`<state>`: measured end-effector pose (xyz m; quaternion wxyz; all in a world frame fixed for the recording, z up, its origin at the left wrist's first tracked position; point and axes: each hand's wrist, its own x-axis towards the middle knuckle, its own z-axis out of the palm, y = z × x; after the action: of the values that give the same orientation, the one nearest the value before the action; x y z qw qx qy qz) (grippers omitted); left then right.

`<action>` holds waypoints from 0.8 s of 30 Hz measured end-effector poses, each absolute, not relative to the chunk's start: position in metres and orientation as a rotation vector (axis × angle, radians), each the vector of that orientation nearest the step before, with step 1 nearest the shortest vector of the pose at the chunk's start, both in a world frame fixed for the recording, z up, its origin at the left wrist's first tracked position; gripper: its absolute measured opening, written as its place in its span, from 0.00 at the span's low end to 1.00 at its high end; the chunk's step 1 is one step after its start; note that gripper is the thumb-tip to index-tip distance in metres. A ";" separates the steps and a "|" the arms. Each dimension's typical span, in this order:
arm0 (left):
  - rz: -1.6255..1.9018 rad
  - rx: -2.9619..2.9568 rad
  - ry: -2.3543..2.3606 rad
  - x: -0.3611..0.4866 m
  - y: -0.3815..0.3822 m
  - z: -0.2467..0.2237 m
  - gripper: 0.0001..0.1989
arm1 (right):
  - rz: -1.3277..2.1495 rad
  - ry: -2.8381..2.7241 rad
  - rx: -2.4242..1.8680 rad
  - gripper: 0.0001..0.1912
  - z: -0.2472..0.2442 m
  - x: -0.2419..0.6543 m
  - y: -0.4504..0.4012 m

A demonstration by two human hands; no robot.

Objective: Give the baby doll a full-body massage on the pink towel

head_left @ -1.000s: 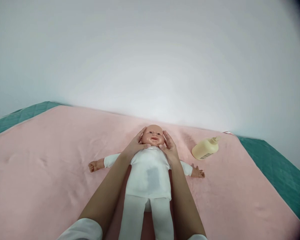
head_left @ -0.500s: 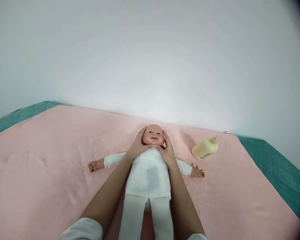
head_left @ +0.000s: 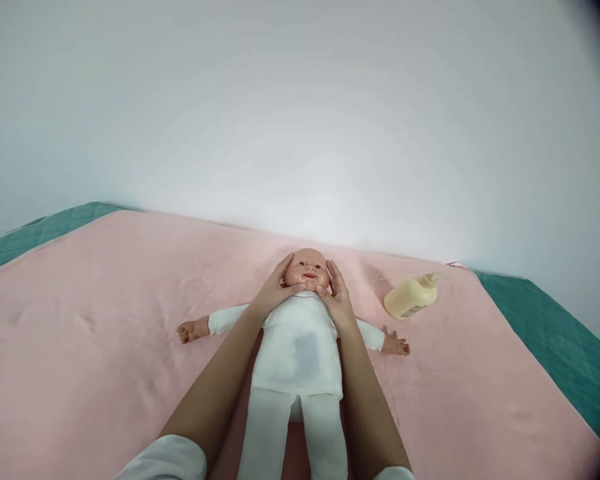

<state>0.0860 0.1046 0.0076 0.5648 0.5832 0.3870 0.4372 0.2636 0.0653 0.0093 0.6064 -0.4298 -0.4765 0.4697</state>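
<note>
A baby doll (head_left: 305, 340) in white cloth lies on its back, arms spread out and legs toward me. My left hand (head_left: 276, 288) cups the left side of its head, the thumb lying along the jaw near the chin. On the other side my right hand (head_left: 338, 293) cups the head in the same way, with its thumb on the lower cheek. The fingers of both hands reach up beside the head and are partly hidden behind it. A grey patch shows on the front of the white top.
A pale yellow pump bottle (head_left: 411, 297) lies tilted to the right of the doll. Beneath everything is a pink blanket (head_left: 105, 320), over a green quilted cover (head_left: 555, 327) that shows at both sides. A white wall (head_left: 300, 120) rises behind.
My thumbs, which met below the doll's chin, now lie apart and a little higher along the jaw. The hands still cup the head; the doll and bottle have hardly moved.
</note>
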 end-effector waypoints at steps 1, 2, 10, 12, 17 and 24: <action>1.028 1.371 0.907 0.085 0.105 0.007 0.48 | 1.085 -1.099 -0.991 0.46 0.009 0.264 0.066; 1.029 1.369 0.901 0.085 0.106 0.007 0.48 | 1.084 -1.096 -0.988 0.46 0.008 0.265 0.066; 1.026 1.151 0.743 0.083 0.105 0.012 0.50 | 1.125 -1.053 -0.887 0.43 -0.003 0.270 0.070; 1.029 1.103 0.718 0.083 0.105 0.013 0.50 | 1.151 -1.035 -0.870 0.42 -0.005 0.271 0.071; 1.020 1.154 0.728 0.083 0.106 0.011 0.50 | 1.191 -0.993 -0.860 0.42 -0.005 0.270 0.072; 1.022 1.170 0.722 0.082 0.107 0.008 0.50 | 1.204 -1.007 -0.855 0.40 -0.007 0.271 0.073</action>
<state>0.0818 0.1075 0.0085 0.6550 0.5162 0.3185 0.4506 0.2712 0.0725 -0.0074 0.6264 -0.3730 -0.4391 0.5250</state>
